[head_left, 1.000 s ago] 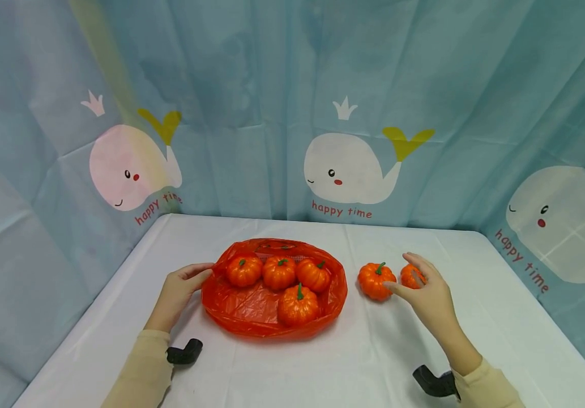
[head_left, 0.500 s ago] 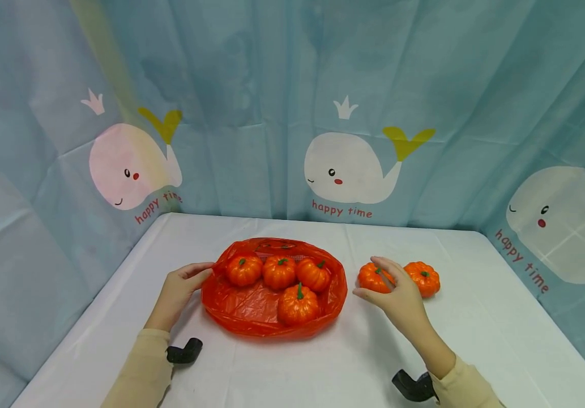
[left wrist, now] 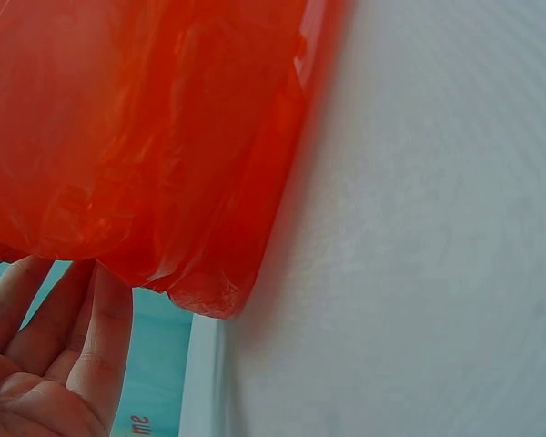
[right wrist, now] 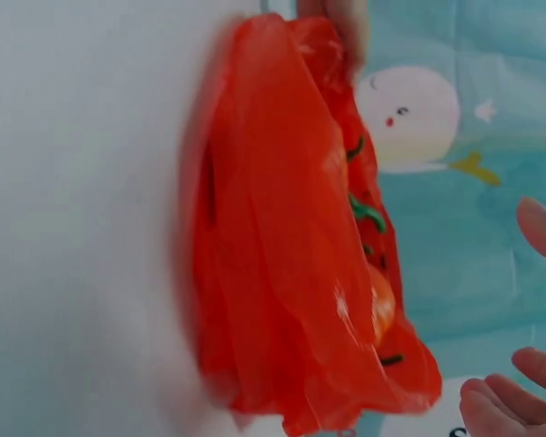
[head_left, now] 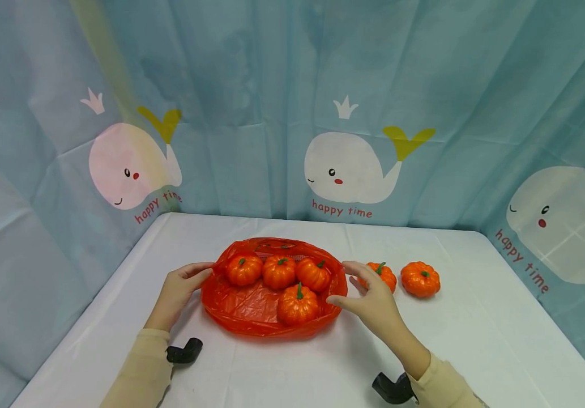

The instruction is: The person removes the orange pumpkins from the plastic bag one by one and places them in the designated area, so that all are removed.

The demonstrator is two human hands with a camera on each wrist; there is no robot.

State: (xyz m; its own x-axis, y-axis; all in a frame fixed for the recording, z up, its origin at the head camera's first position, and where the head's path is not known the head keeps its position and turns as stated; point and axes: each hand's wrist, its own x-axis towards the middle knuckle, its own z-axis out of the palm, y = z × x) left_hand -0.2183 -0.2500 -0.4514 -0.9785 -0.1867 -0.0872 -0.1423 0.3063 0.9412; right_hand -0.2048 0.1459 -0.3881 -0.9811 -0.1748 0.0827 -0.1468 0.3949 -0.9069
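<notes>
An open red plastic bag (head_left: 243, 309) sits on the table with several small orange toy pumpkins (head_left: 298, 306) inside. My left hand (head_left: 180, 286) pinches the bag's left rim; the left wrist view shows its fingers (left wrist: 102, 355) partly behind the red plastic. At the opposite rim, my right hand (head_left: 374, 297) hovers with thumb and fingers spread and nothing between them. The right wrist view shows its fingers (right wrist: 505, 405) apart from the bag. One pumpkin (head_left: 386, 276) lies just behind my right hand, partly hidden by it. Another pumpkin (head_left: 421, 279) lies farther right.
A white cloth covers the table (head_left: 272, 374). Blue curtains (head_left: 251, 113) with whale prints surround its back and sides. A black curved piece (head_left: 185, 352) sticks out at the left sleeve, and a similar black piece (head_left: 393, 389) at the right sleeve.
My right hand has moved left from above the two loose pumpkins to the bag's right rim, uncovering the farther pumpkin. The left hand and the bag have stayed put.
</notes>
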